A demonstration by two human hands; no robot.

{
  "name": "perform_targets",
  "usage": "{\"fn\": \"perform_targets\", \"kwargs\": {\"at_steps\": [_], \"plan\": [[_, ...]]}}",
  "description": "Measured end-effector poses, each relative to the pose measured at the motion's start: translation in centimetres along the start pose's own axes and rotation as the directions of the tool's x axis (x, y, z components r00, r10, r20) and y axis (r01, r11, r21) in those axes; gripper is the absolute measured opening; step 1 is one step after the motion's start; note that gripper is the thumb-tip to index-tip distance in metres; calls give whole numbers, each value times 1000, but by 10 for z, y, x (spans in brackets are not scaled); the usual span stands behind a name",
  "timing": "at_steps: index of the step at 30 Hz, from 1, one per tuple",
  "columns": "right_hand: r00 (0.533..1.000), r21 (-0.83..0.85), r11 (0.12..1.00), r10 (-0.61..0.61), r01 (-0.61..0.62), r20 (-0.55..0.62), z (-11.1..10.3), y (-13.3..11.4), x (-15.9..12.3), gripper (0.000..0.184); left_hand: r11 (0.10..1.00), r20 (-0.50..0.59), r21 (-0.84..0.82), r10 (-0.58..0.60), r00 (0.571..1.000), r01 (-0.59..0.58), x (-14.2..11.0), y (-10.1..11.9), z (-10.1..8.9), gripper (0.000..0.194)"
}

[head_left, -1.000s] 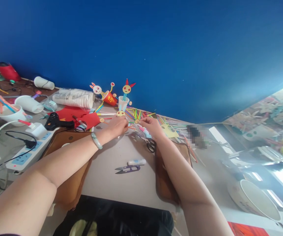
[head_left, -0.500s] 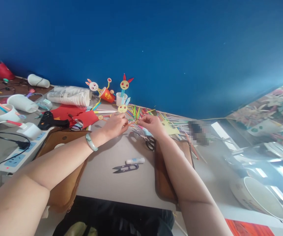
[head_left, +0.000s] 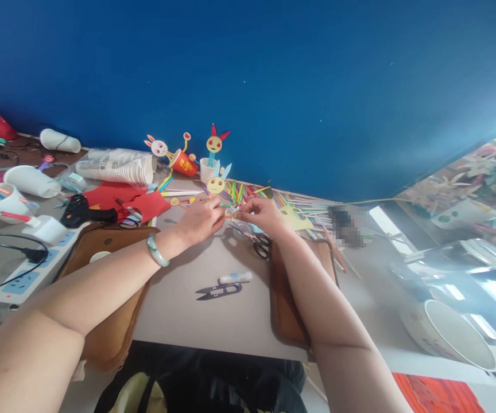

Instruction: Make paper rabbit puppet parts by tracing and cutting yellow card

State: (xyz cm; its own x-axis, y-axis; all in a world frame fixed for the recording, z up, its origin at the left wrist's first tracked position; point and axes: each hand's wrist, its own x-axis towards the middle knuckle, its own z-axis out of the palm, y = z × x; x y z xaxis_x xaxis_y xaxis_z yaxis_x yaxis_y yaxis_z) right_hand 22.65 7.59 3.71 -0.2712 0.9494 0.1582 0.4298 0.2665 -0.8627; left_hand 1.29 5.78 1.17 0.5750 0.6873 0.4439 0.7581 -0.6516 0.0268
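Higher than before: blue-eared face [head_left: 216,184], with left hand [head_left: 204,218] and right hand [head_left: 262,217] tight on obscured strip [head_left: 229,216]

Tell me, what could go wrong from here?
The thin orange strip between the left hand and right hand could crease or tear if pulled. The yellow face, close beyond the left hand, might get knocked. The snips lie open on the table, nearer the person than both hands, so a hand drawn back low might get nicked.
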Motion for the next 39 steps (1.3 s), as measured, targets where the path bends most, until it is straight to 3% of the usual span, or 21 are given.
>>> {"fn": "perform_targets", "kwargs": {"at_steps": [15, 26, 33, 39], "plan": [[998, 124, 990, 57, -60, 26, 1, 9, 2, 29, 993, -134, 71, 104, 985, -95, -2, 1, 3, 24], [998, 114, 992, 58, -60, 18, 1, 5, 0, 30, 988, -97, 118, 111, 989, -100, -2, 4, 4, 27], [995, 187, 977, 95, -101, 37, 2, -2, -1, 49, 988, -99, 118, 108, 989, -96, -2, 5, 2, 27], [998, 204, 977, 61, -63, 18, 6, -1, -3, 53, 991, -125, 99, 107, 986, -95, -2, 4, 4, 29]]}}
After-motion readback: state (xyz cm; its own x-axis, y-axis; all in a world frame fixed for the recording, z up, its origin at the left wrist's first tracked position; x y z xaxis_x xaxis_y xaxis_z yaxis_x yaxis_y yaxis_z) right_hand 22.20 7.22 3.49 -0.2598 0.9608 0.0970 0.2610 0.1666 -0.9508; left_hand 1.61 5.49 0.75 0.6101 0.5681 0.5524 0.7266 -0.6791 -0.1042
